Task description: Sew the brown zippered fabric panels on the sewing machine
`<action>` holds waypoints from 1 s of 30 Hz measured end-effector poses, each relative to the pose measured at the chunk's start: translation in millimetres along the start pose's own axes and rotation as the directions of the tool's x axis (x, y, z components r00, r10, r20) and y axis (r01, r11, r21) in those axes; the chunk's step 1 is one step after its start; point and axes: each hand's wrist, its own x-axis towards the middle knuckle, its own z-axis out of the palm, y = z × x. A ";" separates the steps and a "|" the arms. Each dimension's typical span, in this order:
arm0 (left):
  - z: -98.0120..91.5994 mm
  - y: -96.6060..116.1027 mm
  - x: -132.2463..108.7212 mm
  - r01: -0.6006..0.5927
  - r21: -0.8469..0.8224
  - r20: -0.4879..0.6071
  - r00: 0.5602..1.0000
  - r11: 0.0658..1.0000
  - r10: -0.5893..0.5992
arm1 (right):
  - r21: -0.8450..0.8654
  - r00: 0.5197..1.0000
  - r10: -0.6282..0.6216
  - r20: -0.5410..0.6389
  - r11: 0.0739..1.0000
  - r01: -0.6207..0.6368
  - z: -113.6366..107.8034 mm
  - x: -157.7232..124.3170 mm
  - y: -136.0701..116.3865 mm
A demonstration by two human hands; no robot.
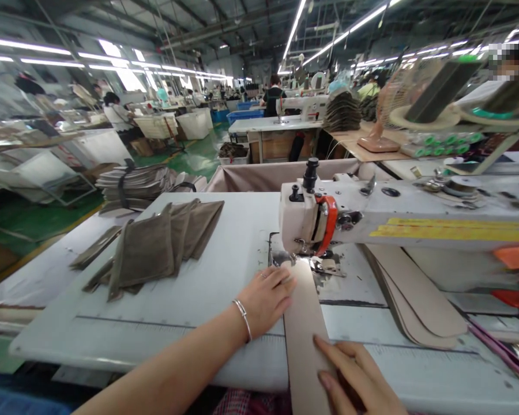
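Observation:
A long beige fabric strip runs from the front table edge up to the presser foot of a white sewing machine. My left hand, with a silver bangle at the wrist, grips the strip's left edge just in front of the needle area; its fingers are bent and close together. Farther down the strip, my right hand touches the upper face near the right edge with spread fingertips. The strip's far end is hidden under the machine head.
Brown-grey sewn fabric pieces lie on the table's left, with a tied stack behind. Beige rounded panels rest under the machine arm. Purple-handled scissors lie at right. Thread cones and a fan stand behind; other people work farther back.

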 end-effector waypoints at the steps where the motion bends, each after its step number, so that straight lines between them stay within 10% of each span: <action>1: 1.3 -0.3 -0.1 0.004 -0.004 -0.001 1.000 1.000 -0.004 | 0.028 1.000 0.004 0.028 1.000 -0.005 -4.5 7.4 -2.8; 11: 10.4 -0.8 5.4 0.096 0.004 0.002 0.995 0.995 -0.096 | 0.220 0.967 0.220 0.129 0.944 -0.244 -17.1 34.5 -9.9; 30: 4.9 0.2 8.6 0.129 0.004 0.035 0.991 0.992 -0.129 | 0.113 0.970 0.200 0.140 0.970 -0.217 -14.2 35.0 -2.9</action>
